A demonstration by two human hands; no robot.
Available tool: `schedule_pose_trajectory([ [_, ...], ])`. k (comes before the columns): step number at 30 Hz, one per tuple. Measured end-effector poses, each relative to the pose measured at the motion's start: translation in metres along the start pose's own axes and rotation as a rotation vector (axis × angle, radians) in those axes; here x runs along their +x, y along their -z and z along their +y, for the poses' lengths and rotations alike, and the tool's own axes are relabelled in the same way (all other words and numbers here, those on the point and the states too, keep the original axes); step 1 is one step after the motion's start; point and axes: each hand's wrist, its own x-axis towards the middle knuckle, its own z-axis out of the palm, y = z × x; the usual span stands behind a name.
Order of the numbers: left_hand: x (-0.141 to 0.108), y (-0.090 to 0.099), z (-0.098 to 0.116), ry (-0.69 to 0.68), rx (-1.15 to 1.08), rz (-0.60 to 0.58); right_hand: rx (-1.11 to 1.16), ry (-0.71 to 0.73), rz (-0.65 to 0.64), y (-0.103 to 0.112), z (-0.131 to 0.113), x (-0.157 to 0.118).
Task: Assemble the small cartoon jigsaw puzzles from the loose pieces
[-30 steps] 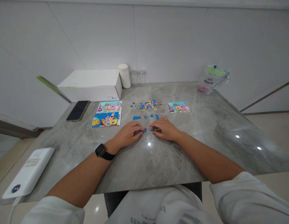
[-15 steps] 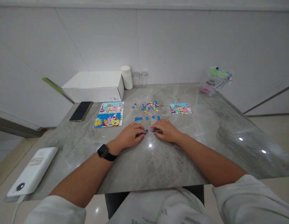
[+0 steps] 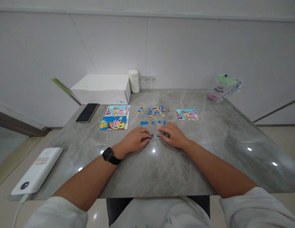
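My left hand [image 3: 137, 140], with a black watch on its wrist, is closed at the fingertips on a small jigsaw piece [image 3: 152, 136] low over the table. Facing it across a narrow gap, my right hand [image 3: 174, 135] has its fingers curled round a jigsaw piece with yellow on it [image 3: 166, 135]; the palm partly hides it. Just beyond my hands lies a short row of blue jigsaw pieces [image 3: 144, 123], some apart from each other. Farther back is a loose heap of mixed pieces [image 3: 157, 110].
A picture sheet [image 3: 114, 123] and a phone [image 3: 87, 112] lie at left, a picture card [image 3: 187, 114] at right. Behind stand a white box [image 3: 101, 90], a white bottle [image 3: 134, 81] and two glasses [image 3: 143, 84]. A plastic bag [image 3: 225, 88] sits back right, a power bank [image 3: 38, 171] front left.
The view has tilted up and shifted slightly, so everything sits a little lower and to the right. Both hands keep nearly the same place over the pieces.
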Motion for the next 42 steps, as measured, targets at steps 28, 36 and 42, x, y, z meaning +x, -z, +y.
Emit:
schedule_pose_trajectory([
  [28,0.001,0.004,-0.026,0.353,-0.092,0.374,-0.061,-0.176,0.57,0.075,0.021,0.056],
  [36,0.002,0.008,-0.024,0.403,-0.119,0.398,-0.099,-0.203,0.364,0.072,0.028,0.114],
  [42,0.002,0.007,-0.027,0.419,-0.121,0.428,-0.263,-0.321,-0.126,0.037,0.054,0.142],
])
